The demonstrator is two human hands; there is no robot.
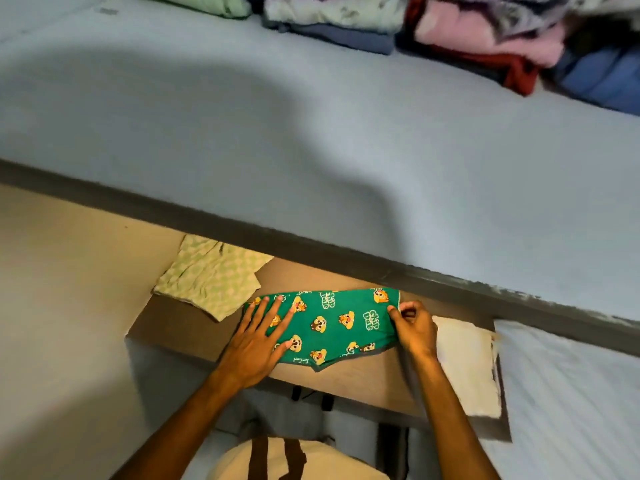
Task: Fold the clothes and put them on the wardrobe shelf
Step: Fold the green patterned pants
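A green garment [341,323] printed with cartoon chipmunks lies folded on the lower brown shelf [367,379]. My left hand [258,336] rests flat on its left end, fingers spread. My right hand [414,327] pinches the garment's right edge between thumb and fingers. A pale green patterned garment [207,278] lies folded to the left on the same shelf. Just right of my right hand sits a white folded cloth [465,365].
A wide grey-blue upper shelf [277,133] overhangs the lower one, with a dark front edge. Stacks of folded clothes [485,39] stand at its back, from the middle to the right. A beige wall is at the left, a white striped surface [571,393] at the right.
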